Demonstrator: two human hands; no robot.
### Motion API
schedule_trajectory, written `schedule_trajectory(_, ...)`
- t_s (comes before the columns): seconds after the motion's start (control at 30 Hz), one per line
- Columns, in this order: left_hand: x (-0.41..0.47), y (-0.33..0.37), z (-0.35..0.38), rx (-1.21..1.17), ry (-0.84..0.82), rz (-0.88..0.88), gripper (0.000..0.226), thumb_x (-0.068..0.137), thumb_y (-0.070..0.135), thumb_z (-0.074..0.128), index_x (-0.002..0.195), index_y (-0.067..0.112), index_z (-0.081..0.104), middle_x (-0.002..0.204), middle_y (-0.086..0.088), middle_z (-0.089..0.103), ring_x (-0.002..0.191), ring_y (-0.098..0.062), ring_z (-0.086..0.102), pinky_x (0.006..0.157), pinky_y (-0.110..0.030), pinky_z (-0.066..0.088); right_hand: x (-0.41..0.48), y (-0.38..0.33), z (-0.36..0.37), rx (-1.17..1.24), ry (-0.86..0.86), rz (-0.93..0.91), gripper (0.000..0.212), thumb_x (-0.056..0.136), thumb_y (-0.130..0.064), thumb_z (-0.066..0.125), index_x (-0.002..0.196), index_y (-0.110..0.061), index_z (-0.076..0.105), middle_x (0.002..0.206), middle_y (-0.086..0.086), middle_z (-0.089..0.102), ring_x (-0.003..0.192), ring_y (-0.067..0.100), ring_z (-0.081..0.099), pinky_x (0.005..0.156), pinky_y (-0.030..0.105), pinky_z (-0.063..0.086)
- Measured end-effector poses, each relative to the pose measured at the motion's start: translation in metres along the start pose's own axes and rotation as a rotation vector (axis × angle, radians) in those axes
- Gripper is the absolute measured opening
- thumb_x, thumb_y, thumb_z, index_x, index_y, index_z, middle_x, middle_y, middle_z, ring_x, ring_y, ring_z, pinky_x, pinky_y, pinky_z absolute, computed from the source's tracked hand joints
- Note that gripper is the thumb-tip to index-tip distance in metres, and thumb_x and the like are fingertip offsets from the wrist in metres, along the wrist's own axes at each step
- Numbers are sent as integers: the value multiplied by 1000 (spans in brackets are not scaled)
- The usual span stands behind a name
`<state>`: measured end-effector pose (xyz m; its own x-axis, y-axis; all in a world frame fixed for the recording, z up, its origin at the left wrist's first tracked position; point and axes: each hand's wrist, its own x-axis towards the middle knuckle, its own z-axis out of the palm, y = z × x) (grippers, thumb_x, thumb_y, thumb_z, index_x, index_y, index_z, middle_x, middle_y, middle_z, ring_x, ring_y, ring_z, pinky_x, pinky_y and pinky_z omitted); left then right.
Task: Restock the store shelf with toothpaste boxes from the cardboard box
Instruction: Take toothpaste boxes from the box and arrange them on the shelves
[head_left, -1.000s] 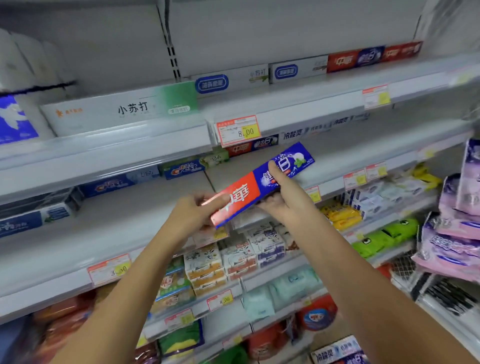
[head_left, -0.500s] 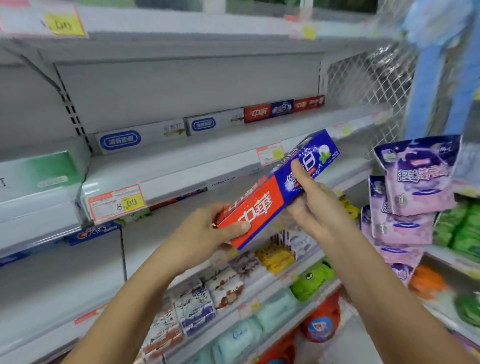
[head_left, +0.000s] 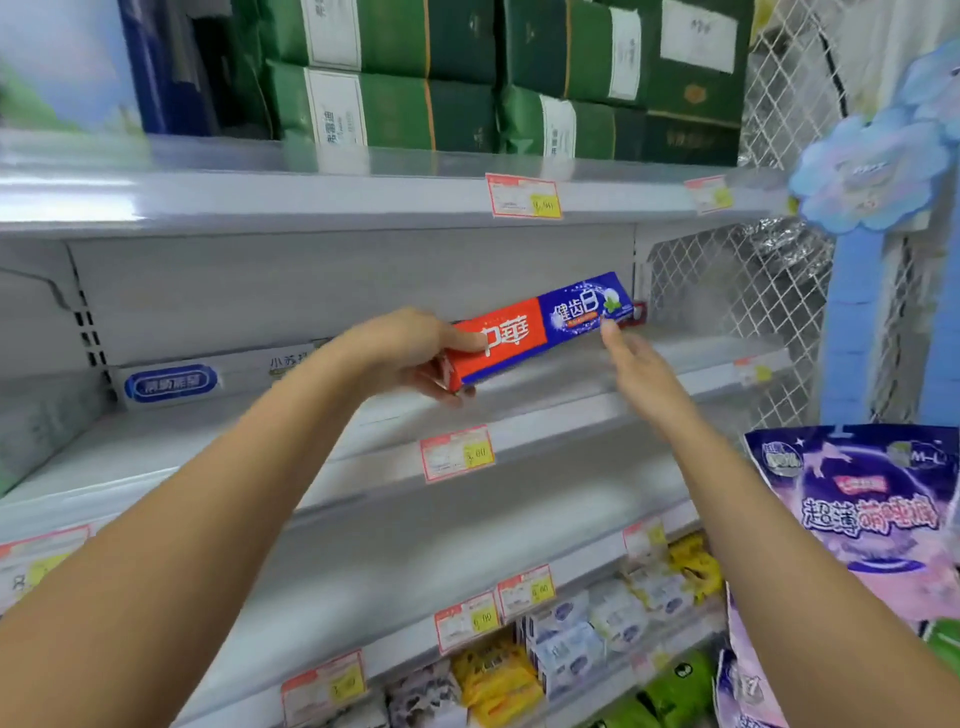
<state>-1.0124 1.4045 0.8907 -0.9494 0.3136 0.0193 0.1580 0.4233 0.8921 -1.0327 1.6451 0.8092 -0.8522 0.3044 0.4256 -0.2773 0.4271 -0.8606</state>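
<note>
Head view: mid-frame, the left hand (head_left: 410, 353) clamps its fingers round the red end of the toothpaste box (head_left: 545, 325), just above the shelf (head_left: 524, 408). The right hand (head_left: 641, 371) has its fingers straight and apart, tips at the blue end. Gripped by one end only, the box could tip and snag the mesh panel (head_left: 727, 291) at right. The shelf is smooth grey metal, and green packs (head_left: 395, 98) are stacked along the top of the frame.

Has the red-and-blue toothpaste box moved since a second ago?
Yes. The red-and-blue toothpaste box has risen from below the price-tagged shelf edge to above it, in over that shelf.
</note>
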Motion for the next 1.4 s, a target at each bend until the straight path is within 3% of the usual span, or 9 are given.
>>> schedule_trajectory(0.13,55,8,8,126,36,-94,35,90,16,63,116,-3,50,84,-14,60,69,-24,61,60,-35,58,37,49,-6,-413,57,-96,60,95,-54,37,122,-4,58,133,17,55,129,32,41,110,39,24)
schedule_trajectory(0.27,105,7,23,233,97,-112,39,91,15,62,122,0,46,86,-12,56,69,-23,59,65,-42,58,41,71,-2,-374,124,-130,49,94,-56,33,88,-14,57,124,15,56,138,28,28,114,40,19)
schedule_trajectory(0.37,136,3,31,486,184,-64,43,85,22,68,117,-2,52,106,-17,63,88,-32,65,77,-41,57,40,76,1,-400,160,-172,45,93,-57,27,85,-18,48,118,12,56,137,26,29,114,41,20)
schedule_trajectory(0.47,162,1,34,843,244,4,37,85,33,65,106,4,56,111,-14,65,87,-27,62,63,-28,47,42,81,4,-400,210,-220,49,92,-57,23,85,-16,47,110,8,55,134,27,31,112,41,22)
schedule_trajectory(0.67,207,-11,33,1056,219,143,39,93,32,53,124,7,52,121,-14,59,103,-29,58,79,-32,45,46,86,9,-427,274,-273,54,89,-65,13,84,-19,41,101,0,47,132,26,33,113,46,23)
schedule_trajectory(0.77,226,-23,36,1081,246,190,47,94,36,53,130,6,47,124,-16,48,107,-32,53,81,-34,44,46,88,10,-423,291,-291,55,89,-66,12,83,-20,41,101,0,49,131,26,33,113,46,23)
schedule_trajectory(0.97,246,-38,43,1114,235,211,54,97,39,48,137,5,40,128,-17,52,114,-31,52,100,-45,42,48,92,13,-389,323,-322,48,91,-60,17,81,-19,40,97,-7,44,131,25,33,113,45,23)
schedule_trajectory(1.17,279,-46,32,1010,300,176,31,94,28,50,118,11,57,113,-14,63,99,-33,60,85,-42,50,47,92,13,-380,311,-314,48,90,-61,16,81,-20,40,97,-8,43,133,24,32,115,44,20)
schedule_trajectory(1.4,281,-46,31,1028,291,193,29,95,23,51,119,8,56,113,-15,61,101,-33,58,80,-39,44,49,91,13,-393,300,-295,48,89,-61,17,81,-20,41,97,-6,43,132,22,32,114,45,21)
